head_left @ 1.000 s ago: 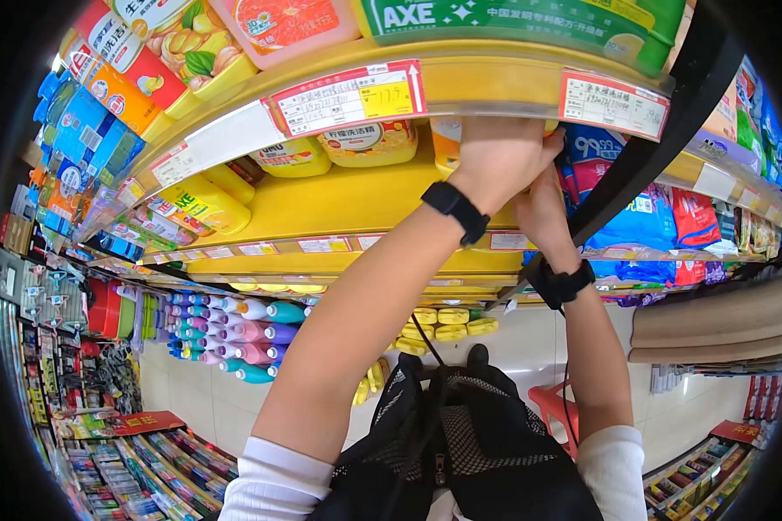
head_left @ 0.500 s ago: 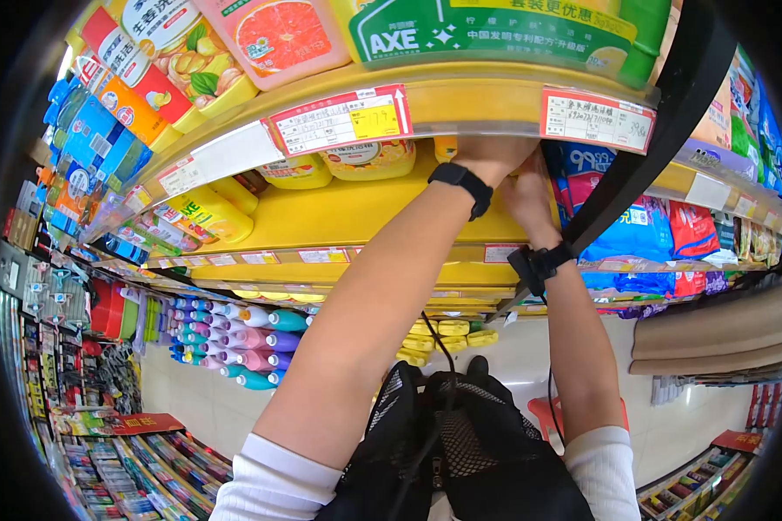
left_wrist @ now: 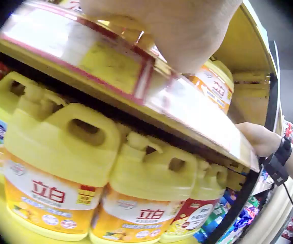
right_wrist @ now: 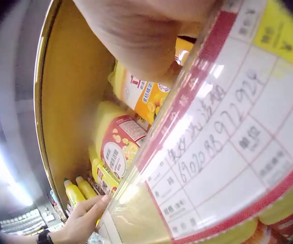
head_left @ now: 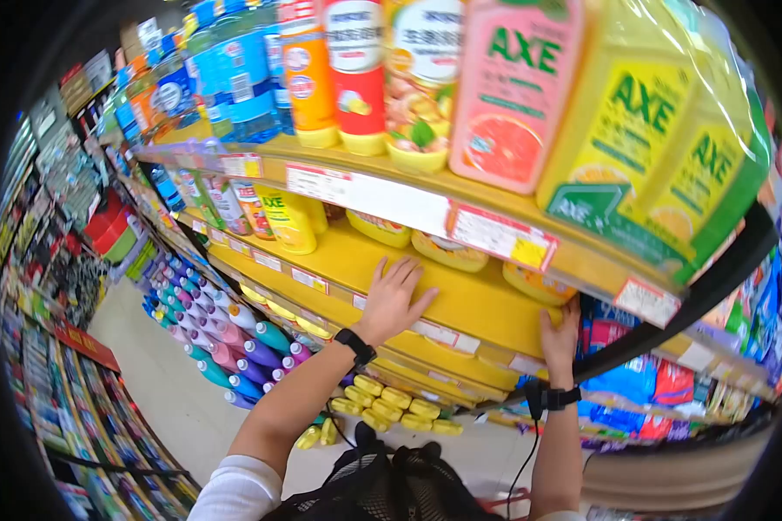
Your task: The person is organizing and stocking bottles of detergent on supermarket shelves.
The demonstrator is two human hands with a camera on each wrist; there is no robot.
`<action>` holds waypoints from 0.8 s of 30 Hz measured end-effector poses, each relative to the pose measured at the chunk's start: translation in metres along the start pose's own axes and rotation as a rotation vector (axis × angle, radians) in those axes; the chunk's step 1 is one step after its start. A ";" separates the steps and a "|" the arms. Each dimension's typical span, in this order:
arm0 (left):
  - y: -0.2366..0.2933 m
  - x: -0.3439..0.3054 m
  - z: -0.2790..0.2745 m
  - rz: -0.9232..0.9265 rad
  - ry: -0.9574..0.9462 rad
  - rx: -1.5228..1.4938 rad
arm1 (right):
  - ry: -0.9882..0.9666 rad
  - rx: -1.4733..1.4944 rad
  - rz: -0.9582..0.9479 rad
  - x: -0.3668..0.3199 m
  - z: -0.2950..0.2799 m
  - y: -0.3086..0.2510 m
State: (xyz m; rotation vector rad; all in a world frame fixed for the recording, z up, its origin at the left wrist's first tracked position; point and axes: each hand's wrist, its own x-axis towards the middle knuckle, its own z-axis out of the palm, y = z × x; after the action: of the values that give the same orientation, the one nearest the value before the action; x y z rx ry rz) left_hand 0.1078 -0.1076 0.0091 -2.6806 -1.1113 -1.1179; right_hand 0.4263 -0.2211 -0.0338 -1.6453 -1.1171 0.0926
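My left hand (head_left: 394, 300) rests on the yellow shelf (head_left: 469, 304) with fingers spread, just in front of a yellow detergent bottle (head_left: 447, 252). To the right, my right hand (head_left: 561, 334) is at the shelf's front edge, fingers pointing inward beside a yellow jug with an orange label (head_left: 537, 282). The left wrist view shows that jug (left_wrist: 212, 84) standing behind the price strip, and my right hand (left_wrist: 258, 140) over the strip's far end. In the right wrist view my right hand (right_wrist: 136, 40) partly covers the jug (right_wrist: 149, 96); its fingertips are hidden.
Above, a shelf holds a pink AXE bottle (head_left: 513, 95) and a wrapped pair of yellow AXE bottles (head_left: 660, 130). A black post (head_left: 669, 334) stands to the right, by bagged goods. Below are large yellow jugs (left_wrist: 55, 162); coloured bottles (head_left: 226, 339) stand on the floor.
My hands were close together under the upper shelf's edge; now they are apart, the left one moved left onto the shelf. The jug's front now shows. The head view has turned and lifted.
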 end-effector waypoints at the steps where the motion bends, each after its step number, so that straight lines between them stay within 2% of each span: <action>1: -0.009 -0.009 -0.001 -0.012 -0.019 -0.006 | 0.004 -0.035 -0.028 0.004 -0.002 0.003; 2: -0.017 -0.014 0.000 -0.026 -0.022 -0.018 | -0.044 -0.020 -0.005 0.010 0.002 0.023; 3: -0.021 -0.015 0.000 -0.035 -0.028 -0.031 | -0.030 -0.074 -0.032 0.011 0.001 0.008; 5: -0.019 -0.021 0.000 0.017 0.070 0.033 | -0.005 -0.062 -0.064 0.012 0.005 0.019; 8: -0.021 -0.030 0.008 0.033 0.124 0.056 | -0.019 0.005 -0.018 0.008 0.004 0.015; 11: -0.022 -0.030 0.010 0.043 0.134 0.060 | -0.055 0.080 0.033 0.004 0.000 0.000; 14: -0.021 -0.028 0.005 0.047 0.135 0.067 | -0.024 0.003 -0.012 0.006 0.002 0.023; 17: -0.022 -0.030 0.009 0.042 0.163 0.049 | -0.034 0.087 0.034 0.003 0.001 0.003; 23: -0.022 -0.029 0.008 0.055 0.157 0.020 | -0.044 0.083 0.046 0.003 -0.001 0.004; 24: -0.022 -0.028 0.009 0.055 0.167 0.023 | -0.032 0.091 -0.001 0.006 0.001 0.017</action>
State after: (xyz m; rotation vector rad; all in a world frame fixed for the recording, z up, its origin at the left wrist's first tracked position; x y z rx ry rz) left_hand 0.0856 -0.1051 -0.0199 -2.5289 -1.0106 -1.2837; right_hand 0.4392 -0.2159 -0.0449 -1.5672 -1.1214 0.1674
